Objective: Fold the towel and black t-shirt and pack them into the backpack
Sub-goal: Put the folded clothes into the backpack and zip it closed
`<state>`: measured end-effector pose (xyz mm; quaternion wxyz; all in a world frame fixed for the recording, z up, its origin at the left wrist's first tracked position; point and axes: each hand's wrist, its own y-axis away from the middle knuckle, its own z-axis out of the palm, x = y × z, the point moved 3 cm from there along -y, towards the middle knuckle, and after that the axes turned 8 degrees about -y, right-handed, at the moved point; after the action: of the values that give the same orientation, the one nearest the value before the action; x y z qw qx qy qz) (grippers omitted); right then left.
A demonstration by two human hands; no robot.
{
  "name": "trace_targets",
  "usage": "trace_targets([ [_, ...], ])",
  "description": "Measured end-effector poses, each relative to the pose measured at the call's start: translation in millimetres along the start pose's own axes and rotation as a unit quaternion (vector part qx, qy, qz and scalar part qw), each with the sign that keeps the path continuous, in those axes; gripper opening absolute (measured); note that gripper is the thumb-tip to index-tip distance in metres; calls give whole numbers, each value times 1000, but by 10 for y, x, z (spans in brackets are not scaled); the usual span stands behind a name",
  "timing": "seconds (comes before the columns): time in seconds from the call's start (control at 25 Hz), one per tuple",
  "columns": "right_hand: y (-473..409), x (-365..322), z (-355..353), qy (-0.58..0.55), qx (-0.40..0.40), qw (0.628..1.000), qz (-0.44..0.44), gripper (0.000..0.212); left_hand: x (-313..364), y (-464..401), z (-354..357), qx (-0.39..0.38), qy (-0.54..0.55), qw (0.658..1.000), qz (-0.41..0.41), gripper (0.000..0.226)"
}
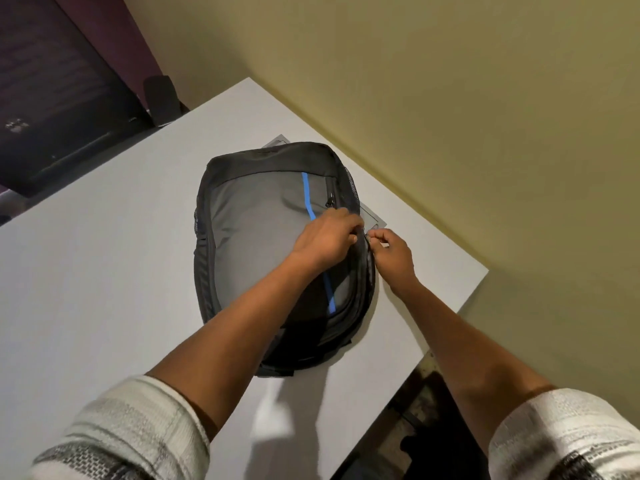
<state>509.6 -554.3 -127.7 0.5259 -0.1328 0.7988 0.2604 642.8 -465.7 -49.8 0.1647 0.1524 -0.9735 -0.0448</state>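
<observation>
One backpack (pixel 270 237) lies flat on the white table (pixel 104 271), its long axis running away from the person and slightly leftward, with the zip seam along the side edge that sits between the two hands. The left hand (pixel 325 237) rests curled on the grey front panel just inside that edge, fingertips bunching the fabric beside the seam; the right hand (pixel 391 252) is just outside the edge, thumb and forefinger pinching what looks like a zip pull, though it is too small to be sure. The hands are nearly touching, the right one nearer the pull, so any run of the zip would follow the bag's long axis from there. Two hands, one backpack; no towel and no black t-shirt can be seen, and whether they are already inside cannot be told
</observation>
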Motion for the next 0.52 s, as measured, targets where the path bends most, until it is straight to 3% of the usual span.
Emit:
trace_targets([
  [0.24, -425, 59, 131, 10, -54, 998, 20, 31, -227, -730, 212, -73, -21, 997, -24, 37],
  [0.52, -580, 187, 104, 50, -33, 998, 3, 4, -295, -853, 287, -89, -56, 994, -15, 34],
])
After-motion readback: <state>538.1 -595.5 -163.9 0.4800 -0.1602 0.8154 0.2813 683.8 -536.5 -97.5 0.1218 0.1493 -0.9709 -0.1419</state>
